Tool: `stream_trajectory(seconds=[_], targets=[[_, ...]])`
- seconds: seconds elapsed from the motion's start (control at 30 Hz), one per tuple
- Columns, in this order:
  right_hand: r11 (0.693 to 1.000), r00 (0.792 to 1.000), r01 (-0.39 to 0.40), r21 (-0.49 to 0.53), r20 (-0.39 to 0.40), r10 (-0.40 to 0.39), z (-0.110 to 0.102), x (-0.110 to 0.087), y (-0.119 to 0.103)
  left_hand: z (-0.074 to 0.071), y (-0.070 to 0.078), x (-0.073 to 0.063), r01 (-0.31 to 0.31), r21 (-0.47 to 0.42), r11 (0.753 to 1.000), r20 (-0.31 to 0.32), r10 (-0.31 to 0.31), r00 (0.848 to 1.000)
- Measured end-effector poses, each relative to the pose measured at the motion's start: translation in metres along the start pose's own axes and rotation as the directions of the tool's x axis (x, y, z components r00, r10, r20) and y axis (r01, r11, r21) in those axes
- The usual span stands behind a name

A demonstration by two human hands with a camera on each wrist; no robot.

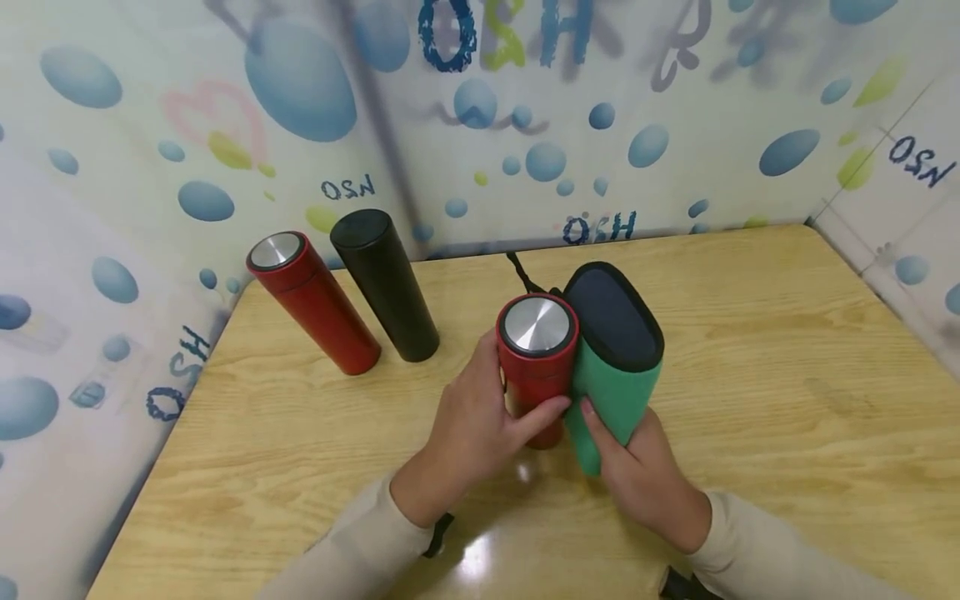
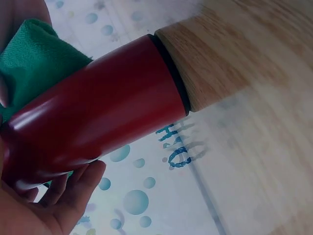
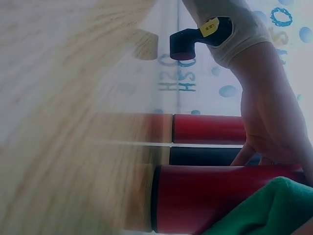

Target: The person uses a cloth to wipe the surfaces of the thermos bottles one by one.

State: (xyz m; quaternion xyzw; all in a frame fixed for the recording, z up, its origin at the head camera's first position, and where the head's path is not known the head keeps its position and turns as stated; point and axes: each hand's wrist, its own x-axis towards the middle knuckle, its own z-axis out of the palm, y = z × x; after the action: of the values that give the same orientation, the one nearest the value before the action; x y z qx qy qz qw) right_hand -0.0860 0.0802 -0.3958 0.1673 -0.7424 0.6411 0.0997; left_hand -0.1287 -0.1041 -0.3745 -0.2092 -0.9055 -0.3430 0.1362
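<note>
A red thermos bottle [image 1: 536,371] with a shiny silver lid stands at the middle of the table. My left hand [image 1: 468,421] grips it, thumb across the front and fingers round the far side. In the left wrist view, the bottle [image 2: 107,107] has a black ring at its base, right at the wood. My right hand [image 1: 648,479] holds a green fabric bottle sleeve [image 1: 618,392] against the bottle's right side, thumb on the front. The sleeve tilts, its wide black-edged mouth upward and dark inside. Behind it trails a black strap [image 1: 522,271].
Another red thermos [image 1: 322,308] with a silver lid stands at the back left. Beside it is a black thermos [image 1: 390,287]. A patterned wall [image 1: 495,150] rises behind the wooden table [image 1: 787,375]. Another wall flanks the right side.
</note>
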Motion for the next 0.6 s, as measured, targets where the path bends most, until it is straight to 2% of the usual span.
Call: stream_trajectory(seconds=[0.1, 0.17, 0.27, 0.43, 0.6], targets=[[1.000, 1.000, -0.010, 0.009, 0.006, 0.010, 0.0003, 0.0011, -0.0006, -0.0015, 0.0000, 0.0005, 0.003, -0.007, 1.000, 0.019, -0.003, 1.000], [1.000, 1.000, 0.011, 0.020, -0.005, -0.011, 0.0002, 0.0004, -0.0002, -0.0017, -0.0005, 0.0000, 0.003, -0.014, 1.000, 0.037, -0.003, 0.999], [0.994, 0.995, 0.091, 0.062, -0.037, -0.089, -0.0001, -0.0001, -0.0005, -0.0031, -0.0003, 0.0005, 0.002, -0.036, 0.999, 0.066, 0.001, 0.998], [0.970, 0.974, 0.217, 0.104, -0.088, -0.209, -0.0007, -0.0005, -0.0019, -0.0063, -0.0011, 0.0004, 0.022, -0.082, 0.996, 0.127, -0.011, 0.992], [0.979, 0.980, 0.190, 0.068, -0.069, -0.185, 0.0001, -0.0004, -0.0037, -0.0079, -0.0033, -0.0005, 0.015, -0.118, 0.993, 0.141, 0.002, 0.990]])
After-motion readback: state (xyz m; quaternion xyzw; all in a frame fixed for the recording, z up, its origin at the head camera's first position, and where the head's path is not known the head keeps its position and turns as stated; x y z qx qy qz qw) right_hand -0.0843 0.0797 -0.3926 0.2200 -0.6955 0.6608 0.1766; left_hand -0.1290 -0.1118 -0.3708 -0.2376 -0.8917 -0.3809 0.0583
